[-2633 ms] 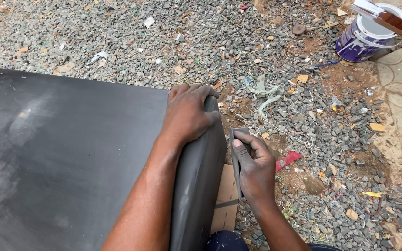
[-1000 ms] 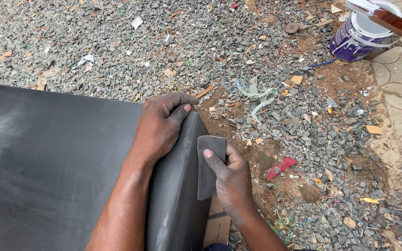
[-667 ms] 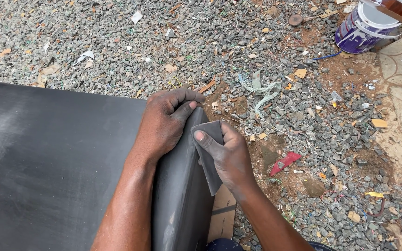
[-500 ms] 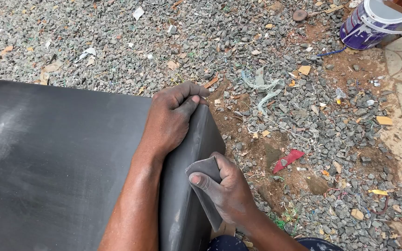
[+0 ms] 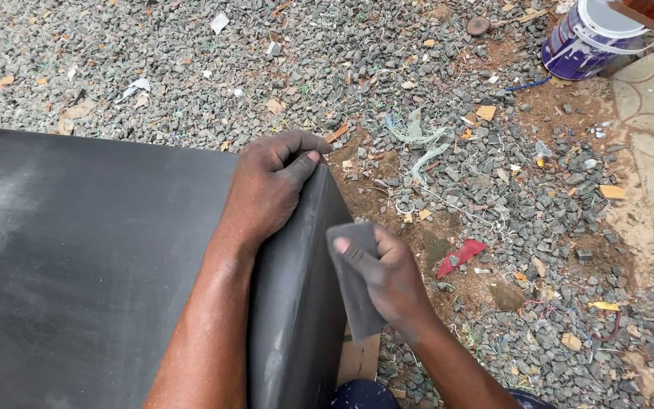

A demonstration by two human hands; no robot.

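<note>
A: What was gripped by the left hand?

B: The far right corner of the dark grey panel was clasped by it. The palm was laid on the top face, and the fingers were curled over the rounded edge where the top turns down into the side.

A: And the right hand?

B: A grey sheet of sandpaper was pinched in it, with the thumb laid across the front of the sheet and the other fingers hidden behind. The sheet was held flat against the panel's right side face, just below the corner, its lower end hanging past the hand.

A: How was the panel placed?

B: It was seen filling the lower left of the view, its top face dulled by pale dust streaks. A piece of brown cardboard was seen at the foot of its right side.

A: What was seen around it?

B: Gravel ground lay beyond the far edge, strewn with paper scraps. A red scrap was lying on bare earth to the right of the sanding hand, and a purple and white paint bucket was standing well apart, towards the top right.
</note>
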